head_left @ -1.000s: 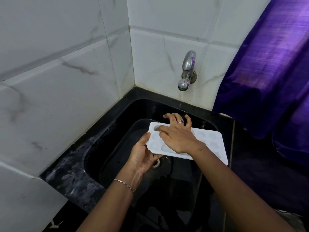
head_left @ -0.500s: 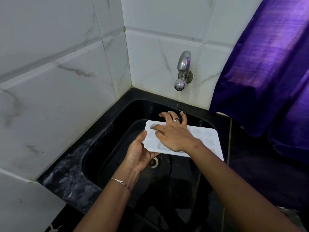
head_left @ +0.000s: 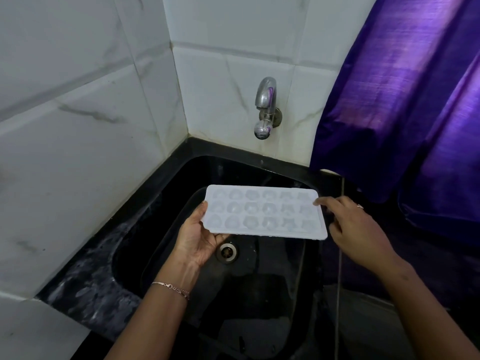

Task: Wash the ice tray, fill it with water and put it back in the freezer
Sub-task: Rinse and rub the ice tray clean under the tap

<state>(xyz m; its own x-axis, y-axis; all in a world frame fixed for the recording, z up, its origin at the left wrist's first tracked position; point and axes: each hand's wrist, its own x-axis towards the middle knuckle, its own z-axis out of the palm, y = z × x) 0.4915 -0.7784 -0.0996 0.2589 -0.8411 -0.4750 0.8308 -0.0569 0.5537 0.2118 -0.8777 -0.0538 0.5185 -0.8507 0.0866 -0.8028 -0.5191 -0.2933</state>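
**Position.** The tray (head_left: 262, 211) is held roughly level over the sink (head_left: 161, 219), cavities up, with the tap (head_left: 265, 107) at 12 o'clock above it. No water is seen running.

**Grips.** Your left grip (head_left: 197, 240) holds the 9 o'clock end, thumb at the edge and fingers beneath. Your right grip (head_left: 355, 229) sits at the 3 o'clock end with its fingers loose, holding nothing. Whether a fingertip touches the edge cannot be told.

**Risks, as judged.**
- The tray is supported at one end only. Once water loads the cavities, the free end may sag or twist and spill.
- The wet edge may slip from your thumb and fall toward the drain (head_left: 227, 252). Get your right grip under the 3 o'clock end before filling.
- The curtain (head_left: 402, 100) at 2 o'clock hangs close to the sink. A hard stream striking the tray could splash it.
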